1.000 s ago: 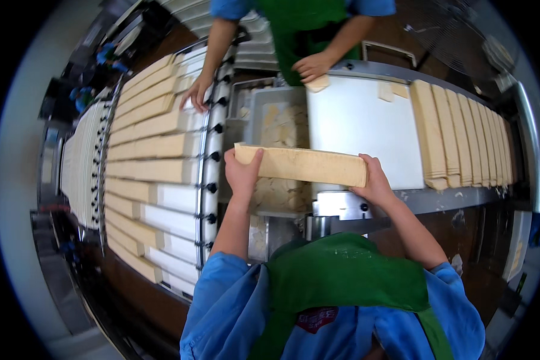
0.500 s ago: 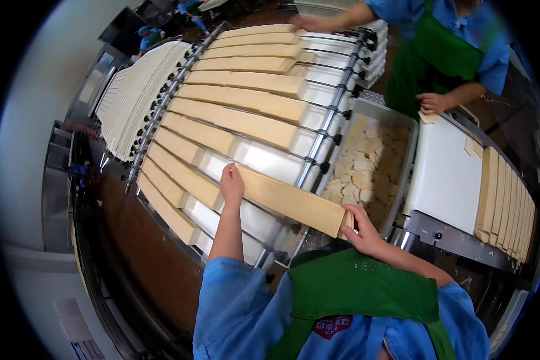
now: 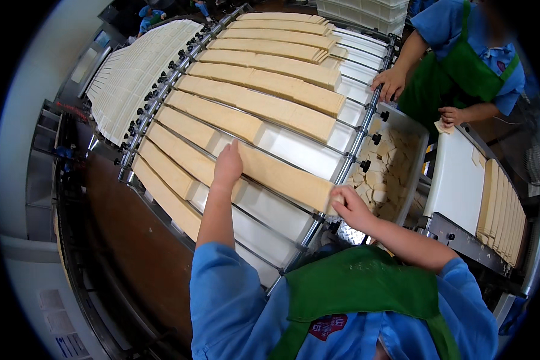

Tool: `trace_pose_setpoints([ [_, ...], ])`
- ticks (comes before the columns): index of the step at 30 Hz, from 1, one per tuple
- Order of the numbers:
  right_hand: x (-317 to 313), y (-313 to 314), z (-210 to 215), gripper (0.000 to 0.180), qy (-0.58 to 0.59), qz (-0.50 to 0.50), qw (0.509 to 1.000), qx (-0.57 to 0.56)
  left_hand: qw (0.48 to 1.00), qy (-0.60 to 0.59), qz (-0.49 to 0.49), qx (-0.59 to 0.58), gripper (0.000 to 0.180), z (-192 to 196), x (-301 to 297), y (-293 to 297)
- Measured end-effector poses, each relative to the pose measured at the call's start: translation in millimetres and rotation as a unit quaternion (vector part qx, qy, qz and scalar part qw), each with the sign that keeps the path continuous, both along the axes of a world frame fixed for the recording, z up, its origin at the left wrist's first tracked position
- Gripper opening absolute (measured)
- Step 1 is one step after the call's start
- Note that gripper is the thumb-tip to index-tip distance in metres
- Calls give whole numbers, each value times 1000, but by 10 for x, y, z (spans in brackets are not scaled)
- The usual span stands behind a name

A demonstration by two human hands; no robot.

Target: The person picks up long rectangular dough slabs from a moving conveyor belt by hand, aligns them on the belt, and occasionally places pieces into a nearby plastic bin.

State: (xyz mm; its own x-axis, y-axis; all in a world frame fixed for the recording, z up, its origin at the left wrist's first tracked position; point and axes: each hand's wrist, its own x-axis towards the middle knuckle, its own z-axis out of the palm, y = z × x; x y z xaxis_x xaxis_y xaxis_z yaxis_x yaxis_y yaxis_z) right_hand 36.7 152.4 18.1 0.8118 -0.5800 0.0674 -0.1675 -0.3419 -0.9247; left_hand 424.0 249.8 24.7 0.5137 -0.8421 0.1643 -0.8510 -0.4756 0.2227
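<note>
Head view: a channelled conveyor is seen from above, with the person's forearms entering from the lower edge.
Far left: a white belt (image 3: 132, 78) packed with pale strips is seen running alongside the conveyor.
Conveyor lanes (image 3: 294, 153): white channels divided by metal rods are filled with long tan wafer rows lying crosswise.
Left hand (image 3: 228, 168): it is laid flat, fingers extended, against the left end of a wafer row (image 3: 282, 174); nothing is clasped.
Wafer row: it is lying in a lane, with its right end at the conveyor's right rail.
Right hand (image 3: 351, 207): its fingers are curled against the row's right end; whether the row is pinched cannot be told.
Scrap bin (image 3: 384, 174): broken wafer pieces are held, just right of the rail.
Upper right: a co-worker's hand (image 3: 390, 84) is rested on the rail.
</note>
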Motion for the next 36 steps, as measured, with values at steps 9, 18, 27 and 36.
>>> trace_pose_setpoints([
  [9, 770, -12, -259, 36, 0, 80, 973, 218, 986, 11, -90, -139, 24, 101, -849, 101],
  [18, -660, -353, -177, 25, -26, -86, 928, 362, 922, 248, -172, -244, 16, 213, -2053, 17],
  [27, -2242, -170, -718, 22, -59, -277, 875, 392, 912, 313, -200, -177, 14, 342, -2753, -436],
  [36, -3718, -436, -928, 17, -177, -475, 826, 248, 887, 325, -307, -111, 12, 221, -4067, -1449],
])
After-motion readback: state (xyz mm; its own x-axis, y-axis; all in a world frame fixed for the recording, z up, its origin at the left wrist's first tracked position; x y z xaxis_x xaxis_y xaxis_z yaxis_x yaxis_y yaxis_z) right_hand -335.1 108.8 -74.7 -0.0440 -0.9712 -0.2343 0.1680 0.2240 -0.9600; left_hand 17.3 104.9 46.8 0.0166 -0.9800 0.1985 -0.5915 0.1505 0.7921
